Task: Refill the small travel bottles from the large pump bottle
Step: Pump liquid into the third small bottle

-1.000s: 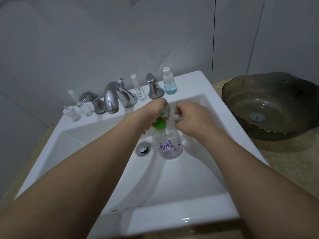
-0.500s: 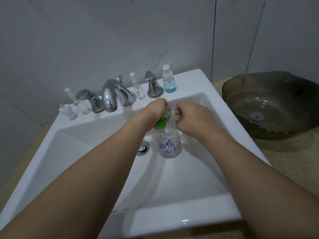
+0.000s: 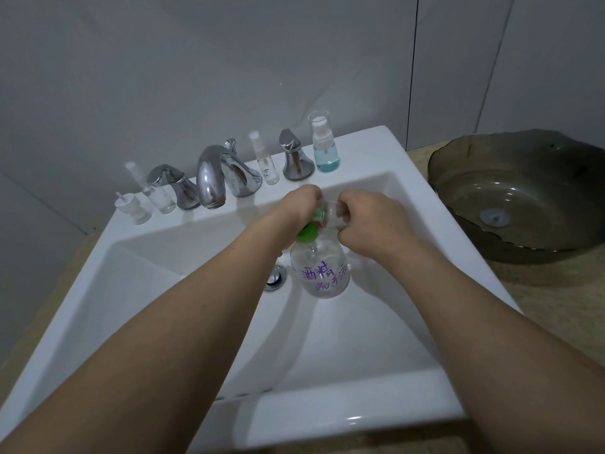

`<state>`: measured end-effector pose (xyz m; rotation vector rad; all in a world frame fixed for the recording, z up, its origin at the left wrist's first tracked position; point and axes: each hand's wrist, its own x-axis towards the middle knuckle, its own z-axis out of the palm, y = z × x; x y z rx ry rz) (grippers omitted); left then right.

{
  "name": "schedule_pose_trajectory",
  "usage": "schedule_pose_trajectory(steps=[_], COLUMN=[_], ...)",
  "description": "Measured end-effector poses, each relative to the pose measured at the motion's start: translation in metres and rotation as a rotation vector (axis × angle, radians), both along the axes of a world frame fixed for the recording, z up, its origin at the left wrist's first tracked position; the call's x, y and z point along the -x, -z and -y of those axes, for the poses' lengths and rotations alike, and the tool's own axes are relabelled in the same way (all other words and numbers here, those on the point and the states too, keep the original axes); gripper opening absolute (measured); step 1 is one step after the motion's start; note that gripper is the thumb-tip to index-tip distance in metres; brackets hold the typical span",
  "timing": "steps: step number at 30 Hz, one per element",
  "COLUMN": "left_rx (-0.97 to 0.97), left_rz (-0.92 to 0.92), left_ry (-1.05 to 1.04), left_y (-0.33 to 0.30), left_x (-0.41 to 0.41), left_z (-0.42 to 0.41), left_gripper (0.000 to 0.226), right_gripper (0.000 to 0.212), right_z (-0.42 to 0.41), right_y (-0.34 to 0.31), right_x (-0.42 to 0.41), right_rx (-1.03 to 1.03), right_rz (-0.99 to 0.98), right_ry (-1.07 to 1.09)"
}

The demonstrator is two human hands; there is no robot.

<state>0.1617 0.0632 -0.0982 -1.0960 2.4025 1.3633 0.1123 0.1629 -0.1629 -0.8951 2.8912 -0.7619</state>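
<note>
Clear pump bottle (image 3: pixel 325 273): 1 | left hand (image 3: pixel 296 208) grips pump | right hand (image 3: pixel 366 221) grips small bottle (image 3: pixel 332 213)

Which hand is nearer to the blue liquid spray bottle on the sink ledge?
The right hand. It holds a small clear bottle in front of the blue liquid spray bottle, slightly to its right. The left hand is on the green pump, farther to its left.

Pump bottle (image 3: pixel 324 273) stands in sink (image 3: pixel 360 417) right of drain (image 3: pixel 275 278). Both hands above it. Faucet (image 3: pixel 216 175) on back ledge, small bottles either side. Bowl basin (image 3: pixel 520 198) on counter right of sink.
</note>
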Motion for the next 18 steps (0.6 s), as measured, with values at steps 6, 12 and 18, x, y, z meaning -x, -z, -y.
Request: schedule_pose_trajectory(steps=[6, 12, 18], left_rx=[0.029, 0.019, 0.021], left_rz=[0.014, 0.028, 0.012], left_ry=[0.005, -0.028, -0.010], left_y=[-0.006, -0.015, -0.011], left_x=[-0.002, -0.004, -0.003], left_z=[-0.002, 0.001, -0.006], left_gripper=[0.029, 0.033, 0.032], right_gripper=[0.027, 0.024, 0.026], right_z=[0.000, 0.000, -0.002], right_y=[0.000, -0.003, -0.001], right_x=[-0.001, -0.003, -0.001], right_rx=[0.048, 0.121, 0.066], right_rz=[-0.017, -0.051, -0.033], right_ry=[-0.007, 0.017, 0.008])
